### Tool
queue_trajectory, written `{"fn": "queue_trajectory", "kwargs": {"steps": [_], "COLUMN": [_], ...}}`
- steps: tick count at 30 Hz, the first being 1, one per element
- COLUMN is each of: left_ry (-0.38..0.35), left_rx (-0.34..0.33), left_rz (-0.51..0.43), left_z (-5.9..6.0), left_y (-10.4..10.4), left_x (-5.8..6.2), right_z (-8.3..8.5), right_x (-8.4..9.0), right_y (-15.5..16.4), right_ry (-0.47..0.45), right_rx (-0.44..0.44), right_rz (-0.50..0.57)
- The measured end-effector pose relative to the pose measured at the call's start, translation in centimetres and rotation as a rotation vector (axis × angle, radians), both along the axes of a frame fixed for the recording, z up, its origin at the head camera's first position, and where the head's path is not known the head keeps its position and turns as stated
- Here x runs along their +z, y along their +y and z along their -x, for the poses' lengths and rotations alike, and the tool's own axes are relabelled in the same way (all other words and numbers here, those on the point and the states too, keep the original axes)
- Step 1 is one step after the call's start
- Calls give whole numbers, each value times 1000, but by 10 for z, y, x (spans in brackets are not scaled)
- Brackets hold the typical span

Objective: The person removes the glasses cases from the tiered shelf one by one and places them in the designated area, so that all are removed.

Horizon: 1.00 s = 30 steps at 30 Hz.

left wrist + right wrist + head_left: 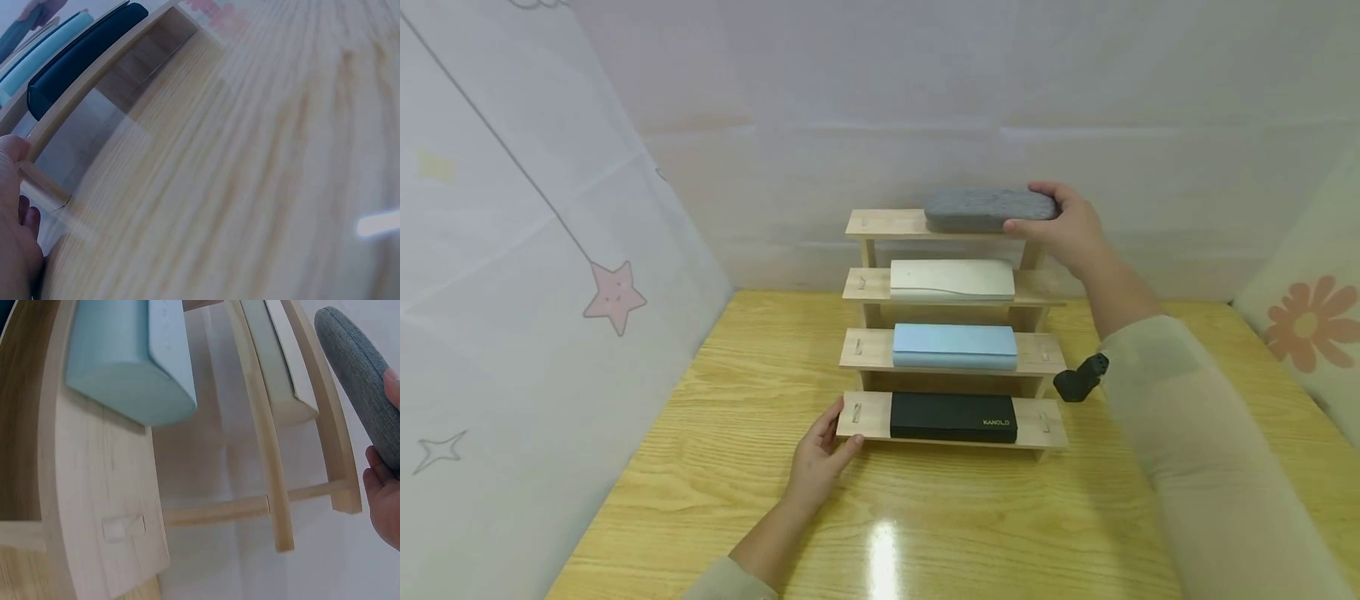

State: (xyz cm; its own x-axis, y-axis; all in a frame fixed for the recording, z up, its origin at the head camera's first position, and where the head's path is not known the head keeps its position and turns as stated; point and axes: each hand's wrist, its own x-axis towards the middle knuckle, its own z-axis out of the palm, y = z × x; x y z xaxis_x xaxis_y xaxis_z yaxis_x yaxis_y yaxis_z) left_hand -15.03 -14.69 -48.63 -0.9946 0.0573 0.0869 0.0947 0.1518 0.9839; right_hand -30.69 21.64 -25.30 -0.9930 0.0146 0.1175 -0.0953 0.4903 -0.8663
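A wooden tiered rack (865,354) stands on the table with a case on each lower shelf. My right hand (1070,227) grips the right end of a grey fabric glasses case (977,208) at the top shelf; the right wrist view shows thumb and fingers on either side of this grey case (356,381). My left hand (818,458) holds the left end of the bottom shelf, thumb on its front edge. On that shelf lies a black glasses case (951,415) with gold lettering. Above it sit a light blue case (955,346) and a white case (952,279).
A black plug-like object (1080,378) shows by the right sleeve, beside the rack. The wood-grain table (700,467) reaches back to a pale cloth backdrop (820,150). Patterned cloth stands on the left (497,275) and right sides.
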Motion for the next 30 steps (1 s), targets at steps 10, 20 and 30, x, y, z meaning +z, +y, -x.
{"fn": "queue_trajectory", "kwargs": {"steps": [10,20,30], "left_ry": [8,3,12], "left_rx": [-7,-1,9], "left_rz": [-10,-1,12], "left_z": [0,-1,-2], "left_y": [-1,1,0], "left_x": [1,1,3], "right_z": [-12,-29,-41], "right_x": [2,-6,-15], "right_y": [28,66,100], "right_ry": [20,4,30], "right_rx": [-42,-83,-92], "right_rz": [56,67,112]}}
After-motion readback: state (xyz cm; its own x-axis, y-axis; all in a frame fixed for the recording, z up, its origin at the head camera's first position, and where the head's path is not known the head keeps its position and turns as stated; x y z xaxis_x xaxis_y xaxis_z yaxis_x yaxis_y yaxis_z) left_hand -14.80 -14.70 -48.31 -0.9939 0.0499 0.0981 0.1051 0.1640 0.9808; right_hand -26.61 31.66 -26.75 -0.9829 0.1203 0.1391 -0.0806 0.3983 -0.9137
